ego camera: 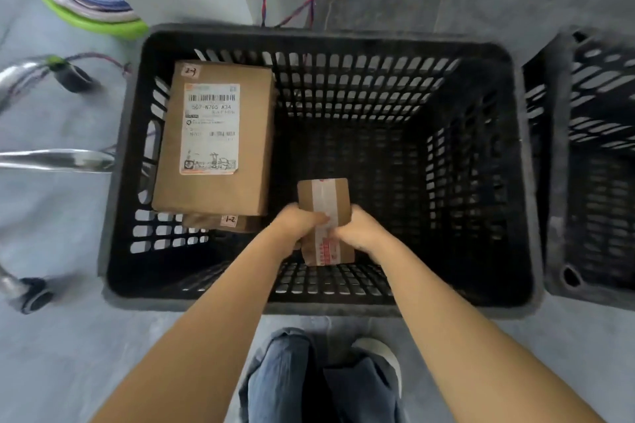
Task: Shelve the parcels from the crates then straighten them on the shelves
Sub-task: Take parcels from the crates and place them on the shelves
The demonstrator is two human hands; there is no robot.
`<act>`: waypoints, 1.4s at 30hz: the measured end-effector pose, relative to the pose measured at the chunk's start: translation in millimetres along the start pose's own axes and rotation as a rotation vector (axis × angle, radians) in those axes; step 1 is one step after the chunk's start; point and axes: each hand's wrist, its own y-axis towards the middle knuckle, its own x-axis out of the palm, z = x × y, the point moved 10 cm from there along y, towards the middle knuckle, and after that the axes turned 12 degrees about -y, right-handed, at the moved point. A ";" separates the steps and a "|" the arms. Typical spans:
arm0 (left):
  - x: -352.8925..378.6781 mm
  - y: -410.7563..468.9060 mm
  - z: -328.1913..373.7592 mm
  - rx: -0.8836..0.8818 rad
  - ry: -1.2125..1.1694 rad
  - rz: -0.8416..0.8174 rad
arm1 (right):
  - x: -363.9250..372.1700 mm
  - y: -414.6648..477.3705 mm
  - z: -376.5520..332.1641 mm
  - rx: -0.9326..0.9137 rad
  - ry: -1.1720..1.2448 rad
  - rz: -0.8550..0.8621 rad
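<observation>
Knees (309,385) by crate (309,307) | left hand (297,221), right hand (360,228) both curled round small taped parcel (323,196) | best lifted straight up, level, clear of large parcel (220,189)

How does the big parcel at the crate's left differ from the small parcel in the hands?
The big parcel is larger than the small parcel. The big parcel carries a white barcode label; the small parcel carries a tape strip. Nobody touches the big parcel, while the left hand and right hand grip the small parcel. Both are brown cardboard inside the black crate.
</observation>
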 end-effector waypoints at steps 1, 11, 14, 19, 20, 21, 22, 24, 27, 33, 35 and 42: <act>0.8 -4.0 -0.8 0.000 -0.025 -0.012 | -3.3 -7.2 -1.6 0.005 0.048 0.006; 18.4 -220.4 123.0 0.273 -0.270 -0.182 | -146.2 -240.9 -72.5 -0.210 0.501 0.321; 19.1 -299.9 172.9 0.347 -0.217 -0.193 | -190.1 -314.8 -98.5 -0.239 0.566 0.396; 8.7 -424.1 257.2 0.453 -0.249 -0.276 | -254.0 -430.9 -167.4 -0.394 0.662 0.469; 6.3 -449.7 275.6 0.483 -0.265 -0.312 | -266.0 -455.3 -182.5 -0.430 0.658 0.476; 4.5 -476.2 293.6 0.514 -0.270 -0.349 | -277.0 -479.1 -196.7 -0.459 0.635 0.476; 1.9 -502.9 310.5 0.547 -0.267 -0.377 | -286.4 -502.4 -208.9 -0.484 0.614 0.478; -2.1 -555.9 342.2 0.626 -0.234 -0.422 | -306.8 -549.3 -229.9 -0.516 0.610 0.505; -1.3 -627.5 377.6 0.750 -0.121 -0.472 | -337.7 -612.7 -250.8 -0.517 0.605 0.588; 12.1 -754.0 416.9 0.994 0.016 -0.567 | -380.3 -718.8 -280.8 -0.671 0.727 0.624; 15.2 -787.8 423.9 1.056 0.019 -0.561 | -389.4 -746.4 -282.7 -0.685 0.779 0.635; 14.4 -861.8 438.7 1.277 -0.075 -0.432 | -408.5 -818.4 -289.6 -0.819 0.980 0.658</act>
